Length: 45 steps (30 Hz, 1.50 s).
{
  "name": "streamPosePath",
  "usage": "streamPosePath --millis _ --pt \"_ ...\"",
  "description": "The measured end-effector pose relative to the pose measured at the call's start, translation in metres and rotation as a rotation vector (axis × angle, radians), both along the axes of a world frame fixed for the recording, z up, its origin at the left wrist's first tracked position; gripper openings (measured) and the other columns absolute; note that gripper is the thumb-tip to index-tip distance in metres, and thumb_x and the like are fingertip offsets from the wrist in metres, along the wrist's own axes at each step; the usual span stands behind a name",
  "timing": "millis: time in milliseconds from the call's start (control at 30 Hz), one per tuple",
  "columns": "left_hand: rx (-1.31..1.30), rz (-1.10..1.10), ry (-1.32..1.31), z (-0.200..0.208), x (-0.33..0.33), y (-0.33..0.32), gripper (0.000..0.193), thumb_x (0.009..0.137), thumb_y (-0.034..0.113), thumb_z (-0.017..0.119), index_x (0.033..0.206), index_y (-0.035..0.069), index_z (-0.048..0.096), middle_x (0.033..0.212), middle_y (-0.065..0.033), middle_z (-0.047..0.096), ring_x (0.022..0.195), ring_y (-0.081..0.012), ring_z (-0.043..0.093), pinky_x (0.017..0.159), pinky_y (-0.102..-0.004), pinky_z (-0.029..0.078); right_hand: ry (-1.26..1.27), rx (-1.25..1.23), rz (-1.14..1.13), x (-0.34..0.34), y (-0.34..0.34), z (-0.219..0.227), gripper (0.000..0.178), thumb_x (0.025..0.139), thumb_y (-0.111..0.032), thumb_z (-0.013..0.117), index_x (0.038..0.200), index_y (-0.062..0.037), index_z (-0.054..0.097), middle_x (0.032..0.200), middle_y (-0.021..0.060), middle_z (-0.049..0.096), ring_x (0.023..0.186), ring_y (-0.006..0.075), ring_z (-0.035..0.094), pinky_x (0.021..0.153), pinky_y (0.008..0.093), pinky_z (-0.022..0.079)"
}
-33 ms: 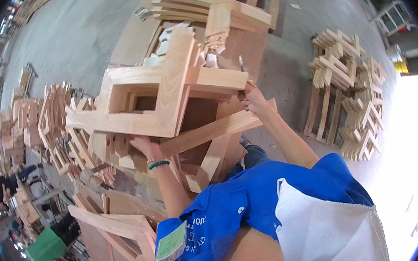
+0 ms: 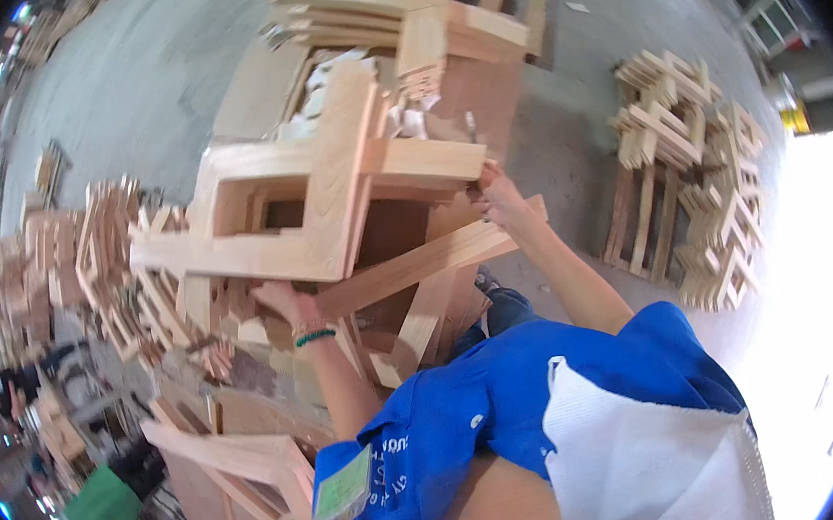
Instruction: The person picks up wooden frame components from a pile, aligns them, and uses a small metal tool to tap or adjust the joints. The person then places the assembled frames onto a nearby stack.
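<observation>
In front of me is a pale wooden frame (image 2: 265, 249) with a rectangular opening, resting over other stacked frame pieces. My left hand (image 2: 285, 301), a green bead bracelet at its wrist, grips the frame's near edge from below; its fingertips are partly hidden under the wood. At the right end of a rail (image 2: 427, 159) that juts from the frame, my right hand (image 2: 503, 199) is closed around the wood. Beneath, a long wooden bar (image 2: 427, 264) lies slanted between my two arms.
More frames (image 2: 342, 11) are stacked at the far side with white paper scraps (image 2: 320, 94) beside them. Piled wooden pieces (image 2: 669, 125) stand on a pallet at right. Other stacks (image 2: 114, 239) fill the left. A person in green (image 2: 105, 511) is at lower left.
The whole view has shifted slightly. Both hands stay at the same spots on the frame, and the left fingers look a little more curled under its edge.
</observation>
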<state>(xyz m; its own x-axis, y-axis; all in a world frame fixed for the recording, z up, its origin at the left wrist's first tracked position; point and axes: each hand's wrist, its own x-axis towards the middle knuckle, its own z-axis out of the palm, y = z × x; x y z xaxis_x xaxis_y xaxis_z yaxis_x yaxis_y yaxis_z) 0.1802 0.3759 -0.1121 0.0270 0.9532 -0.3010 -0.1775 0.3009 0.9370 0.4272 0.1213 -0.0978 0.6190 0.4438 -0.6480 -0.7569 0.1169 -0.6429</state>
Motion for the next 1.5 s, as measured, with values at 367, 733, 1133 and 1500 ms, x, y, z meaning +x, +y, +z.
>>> streamPosePath --millis 367,733,1133,1500 --pt "-0.121 -0.344 0.107 0.017 0.017 -0.030 0.038 0.095 0.021 0.041 0.123 -0.003 0.050 0.123 -0.0149 0.056 0.108 -0.0269 0.056 0.098 -0.0423 0.045 -0.385 -0.147 0.031 0.006 0.017 -0.055 0.041 0.095 -0.040 0.048 0.120 -0.0101 0.058 0.094 0.0026 0.063 0.084 0.0114 0.054 0.069 0.0302 0.047" --pt "-0.107 -0.321 0.098 0.006 0.007 -0.014 0.039 0.095 0.022 0.041 0.124 -0.003 0.050 0.123 -0.0154 0.055 0.109 -0.0277 0.056 0.098 -0.0428 0.044 -0.188 0.053 -0.039 -0.006 0.005 -0.007 0.037 0.090 -0.041 0.057 0.103 -0.0055 0.060 0.078 0.0002 0.057 0.066 0.0093 0.049 0.053 0.0272 0.037" --pt "-0.129 -0.264 0.013 0.008 -0.005 -0.005 0.040 0.095 0.023 0.042 0.124 -0.003 0.050 0.124 -0.0158 0.055 0.111 -0.0285 0.056 0.099 -0.0433 0.044 -0.309 -0.076 0.072 0.005 0.008 -0.031 0.040 0.089 -0.038 0.060 0.113 -0.0060 0.060 0.083 0.0024 0.061 0.071 0.0103 0.053 0.058 0.0265 0.042" --pt "-0.115 -0.331 -0.375 -0.015 -0.005 0.017 0.045 0.094 0.027 0.046 0.128 -0.002 0.046 0.127 -0.0166 0.054 0.115 -0.0305 0.053 0.101 -0.0442 0.043 -0.139 -0.265 0.136 0.018 -0.020 0.019 0.029 0.090 -0.023 0.061 0.106 0.0017 0.062 0.097 0.0071 0.065 0.091 0.0128 0.057 0.074 0.0265 0.045"
